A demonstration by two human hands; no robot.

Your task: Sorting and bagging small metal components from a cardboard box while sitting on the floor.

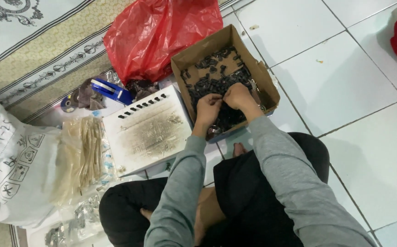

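Note:
An open cardboard box [253,68] sits on the tiled floor, filled with several small black parts [212,75]. Both my hands reach into its near end. My left hand [207,106] and my right hand [237,95] meet fingertip to fingertip over the pile, pinching small black parts between them. What exactly each finger grips is too small to tell. Left of the box lies a stained white board [148,132] with a row of small black parts [141,106] lined up along its far edge.
A red plastic bag [162,32] lies behind the box. A blue tape dispenser [111,89], clear bags of pale strips [86,151] and a large white sack [15,169] sit to the left on a patterned mat [38,41]. My crossed legs [129,210] are below.

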